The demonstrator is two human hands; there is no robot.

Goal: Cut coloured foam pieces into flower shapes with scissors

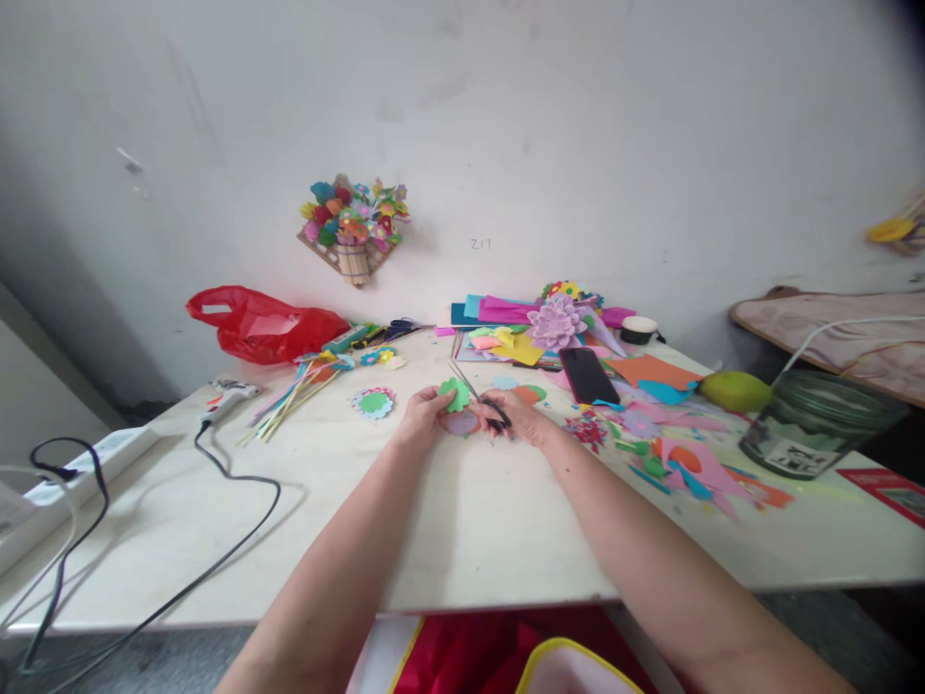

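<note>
Between the fingers of my left hand [423, 416] is a green scalloped paper flower [455, 393], held above the middle of the table. My right hand [516, 416] grips a pair of scissors [497, 413] by the dark handles, blades pointing up and left beside the green flower. Just below the flower lies a pale purple round cutout [461, 423], partly covered by my fingers. Orange and green cutouts [531, 394] sit behind my right hand. A layered scalloped disc with a green centre [374, 403] rests to the left of my left hand.
Paper scraps [694, 463] spread at the right, near a phone [589, 376] and a green glass jar [809, 424]. At the left are a red plastic bag [264, 326], thin sticks [293, 395], a glue gun [231, 397] with its cord, and a power strip [87, 482].
</note>
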